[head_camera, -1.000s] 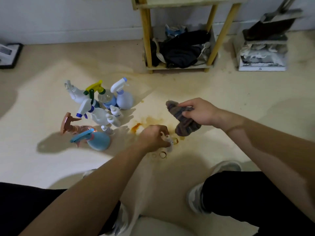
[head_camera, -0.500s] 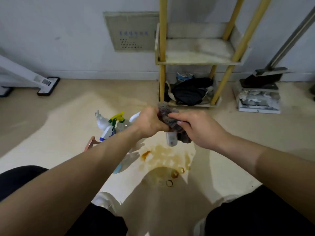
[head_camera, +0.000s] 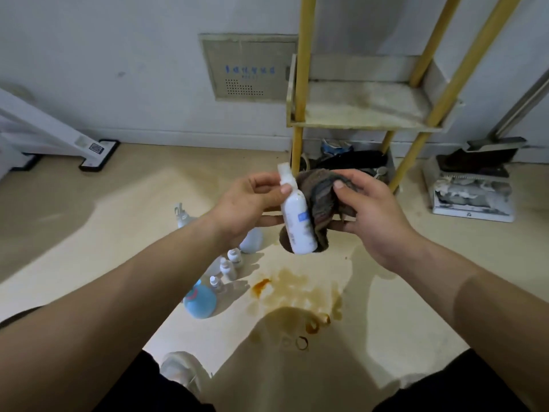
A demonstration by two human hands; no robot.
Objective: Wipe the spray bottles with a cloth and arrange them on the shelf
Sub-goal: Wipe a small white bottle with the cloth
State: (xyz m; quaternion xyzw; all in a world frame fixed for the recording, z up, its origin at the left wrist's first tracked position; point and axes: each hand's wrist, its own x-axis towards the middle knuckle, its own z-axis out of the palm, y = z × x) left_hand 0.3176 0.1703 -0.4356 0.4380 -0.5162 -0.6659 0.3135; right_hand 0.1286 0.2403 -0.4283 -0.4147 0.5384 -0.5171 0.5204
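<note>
I am pinching the small white spray bottle (head_camera: 297, 224) near its neck with my left hand (head_camera: 246, 203), thumb and fingers curled round it, cap tilting up and away. My right hand (head_camera: 371, 209) is gripping the brown cloth (head_camera: 320, 197), pressing it against the bottle's right side. Just beyond my grip the yellow-posted shelf (head_camera: 356, 111) is standing, its middle board higher than my hands. Below my left wrist, other spray bottles (head_camera: 227, 269) are crowding the floor. A brown stain (head_camera: 297, 292) is lying under the grip. The bottle's blue label is too blurred to read, as is the blue writing on the wall panel (head_camera: 249, 69) above.
</note>
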